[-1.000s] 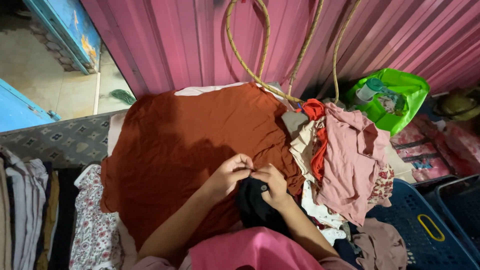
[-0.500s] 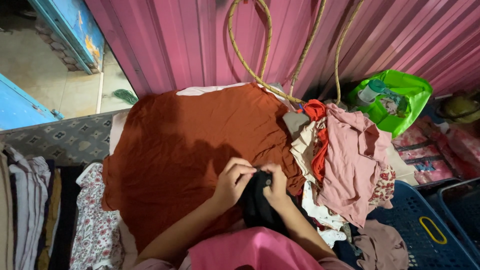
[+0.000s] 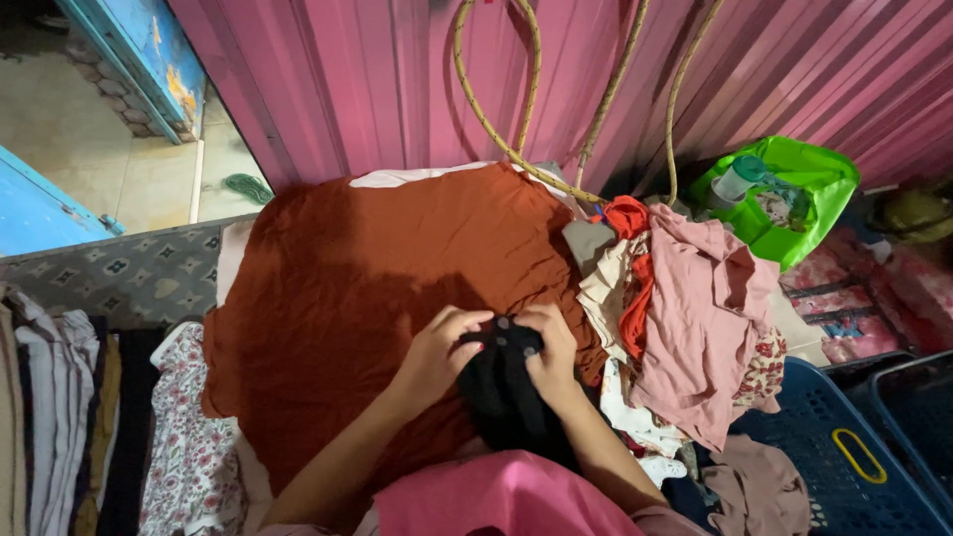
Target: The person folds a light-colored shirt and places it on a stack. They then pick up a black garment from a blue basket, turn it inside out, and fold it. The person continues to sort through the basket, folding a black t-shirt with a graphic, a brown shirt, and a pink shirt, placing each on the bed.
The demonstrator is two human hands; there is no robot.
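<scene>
Change: a second ago both hands pinched at the rust-brown cloth (image 3: 397,268) with the black garment low between the wrists; now the black garment (image 3: 501,382) is drawn up between the hands
Left hand: the left hand (image 3: 442,347) is closed on the left edge of the black garment, fingers curled over its top
Right hand: the right hand (image 3: 551,352) clasps the garment's right side, thumb and fingers pressed into the fabric
Black garment: bunched, lying on the near edge of the rust-brown cloth, with small round buttons showing at its top
Around: a heap of pink and cream clothes (image 3: 695,318) just right of the hands; blue baskets (image 3: 844,447) beyond it; a green bag (image 3: 794,194) by the pink corrugated wall (image 3: 397,79)
Hard to tell: the garment's lower part is hidden behind the pink sleeve (image 3: 496,501); what kind of garment it is cannot be told
</scene>
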